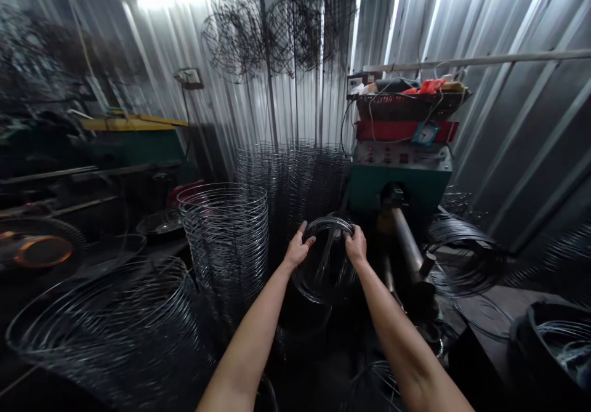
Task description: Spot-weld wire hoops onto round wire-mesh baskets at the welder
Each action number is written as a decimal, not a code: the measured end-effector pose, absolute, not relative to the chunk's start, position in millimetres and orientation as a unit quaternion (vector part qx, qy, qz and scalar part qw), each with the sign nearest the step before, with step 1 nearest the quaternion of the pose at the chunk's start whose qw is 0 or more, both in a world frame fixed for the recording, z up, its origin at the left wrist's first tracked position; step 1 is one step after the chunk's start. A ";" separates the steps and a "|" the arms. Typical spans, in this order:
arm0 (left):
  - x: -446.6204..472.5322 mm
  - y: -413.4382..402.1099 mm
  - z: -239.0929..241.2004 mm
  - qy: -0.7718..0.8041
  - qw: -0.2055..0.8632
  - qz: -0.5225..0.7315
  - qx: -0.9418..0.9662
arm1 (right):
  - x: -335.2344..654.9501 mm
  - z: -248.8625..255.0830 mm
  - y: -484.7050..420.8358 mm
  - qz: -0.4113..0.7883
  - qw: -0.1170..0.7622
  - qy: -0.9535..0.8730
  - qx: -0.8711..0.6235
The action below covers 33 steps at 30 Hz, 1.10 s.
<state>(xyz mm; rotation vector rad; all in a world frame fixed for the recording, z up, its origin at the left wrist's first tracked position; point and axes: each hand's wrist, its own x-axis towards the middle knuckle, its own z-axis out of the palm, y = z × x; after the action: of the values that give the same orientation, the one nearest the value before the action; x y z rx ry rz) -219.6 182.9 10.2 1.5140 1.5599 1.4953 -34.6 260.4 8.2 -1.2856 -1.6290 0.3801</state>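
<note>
Both my arms reach forward at the centre of the view. My left hand grips the left side of a bundle of thin wire rings, fingers wrapped round the wire. My right hand holds the bundle's right side, fingers closed on it. The rings hang upright between my hands, over a dark container below. A tall stack of wire rings stands just left of my left hand, apart from it.
A green machine with a metal shaft stands close to the right of my hands. More ring stacks stand behind and at lower left. Corrugated metal walls enclose the space. A dark bin sits at lower right.
</note>
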 end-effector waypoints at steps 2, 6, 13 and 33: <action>-224.4 190.0 7.6 0.568 0.237 0.545 0.569 | -39.5 3.3 267.3 0.146 0.485 -0.676 -0.535; -229.7 202.8 -2.4 0.571 0.233 0.543 0.570 | -47.6 -6.5 275.9 0.134 0.459 -0.684 -0.551; -216.2 214.5 -37.4 0.639 0.231 0.526 0.512 | -43.6 -18.1 279.1 0.070 0.398 -0.715 -0.570; -78.6 34.7 -99.9 0.460 0.572 0.378 0.564 | 32.5 98.0 53.6 0.187 0.217 -0.880 -0.378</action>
<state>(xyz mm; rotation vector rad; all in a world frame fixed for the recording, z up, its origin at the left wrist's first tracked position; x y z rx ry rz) -78.6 34.7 -99.9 1.3239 1.0785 0.8863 32.5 53.6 98.0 -1.0471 -2.4390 0.5184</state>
